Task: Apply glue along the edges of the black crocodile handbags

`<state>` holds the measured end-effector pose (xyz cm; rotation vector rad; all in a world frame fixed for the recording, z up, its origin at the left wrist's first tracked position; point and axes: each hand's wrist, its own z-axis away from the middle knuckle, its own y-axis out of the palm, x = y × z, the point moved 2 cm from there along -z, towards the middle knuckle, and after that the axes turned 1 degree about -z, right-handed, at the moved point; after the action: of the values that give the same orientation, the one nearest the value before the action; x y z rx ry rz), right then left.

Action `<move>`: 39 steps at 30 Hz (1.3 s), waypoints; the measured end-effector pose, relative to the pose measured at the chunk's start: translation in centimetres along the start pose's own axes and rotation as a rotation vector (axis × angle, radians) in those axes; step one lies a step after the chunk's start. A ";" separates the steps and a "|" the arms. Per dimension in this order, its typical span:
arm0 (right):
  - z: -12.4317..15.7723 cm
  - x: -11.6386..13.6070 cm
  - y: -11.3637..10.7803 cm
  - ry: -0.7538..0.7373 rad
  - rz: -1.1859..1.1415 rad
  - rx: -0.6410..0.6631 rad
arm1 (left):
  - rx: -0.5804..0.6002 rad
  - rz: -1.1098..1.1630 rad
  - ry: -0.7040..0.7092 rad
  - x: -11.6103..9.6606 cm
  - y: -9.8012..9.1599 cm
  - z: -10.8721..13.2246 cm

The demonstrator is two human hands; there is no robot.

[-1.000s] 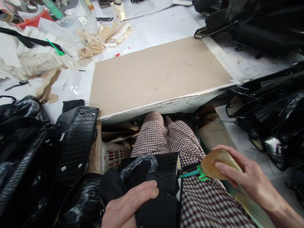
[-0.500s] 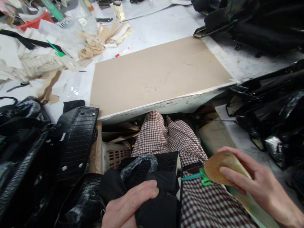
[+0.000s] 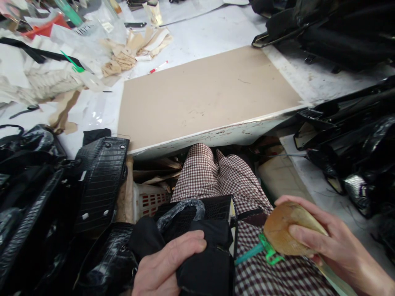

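Note:
On my lap lies a black crocodile-textured handbag (image 3: 212,209) with a plastic-wrapped handle (image 3: 185,207). My left hand (image 3: 173,263) grips the bag's black cloth lining (image 3: 205,267), thumb hidden. In my right hand (image 3: 327,242) is a yellowed squeeze glue bottle (image 3: 286,230), fingers wrapped round it. Its thin green nozzle (image 3: 249,253) points left, the tip at the bag's right edge. Whether the tip touches that pale edge I cannot tell. The bottle hangs over my checked trouser leg.
A beige board (image 3: 203,94) covers the table in front of me. More black bags (image 3: 101,181) crowd the left, and others (image 3: 339,144) lie on the right. Cloth scraps (image 3: 135,49), a red pen (image 3: 158,67) and another green-tipped bottle (image 3: 88,78) lie farther back.
My right hand has tilted the bottle, and the nozzle has moved down along the bag's right edge. My left hand stays in nearly the same place on the lining.

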<state>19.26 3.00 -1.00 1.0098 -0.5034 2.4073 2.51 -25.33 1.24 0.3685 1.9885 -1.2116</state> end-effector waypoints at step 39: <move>-2.3 -1.2 -2.0 -0.263 0.283 -0.111 | 0.017 -0.015 -0.033 -0.1 0.1 -0.7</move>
<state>19.76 5.43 -3.10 1.2869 -0.9175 2.4640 2.32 -24.66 1.48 0.3403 1.9568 -1.2367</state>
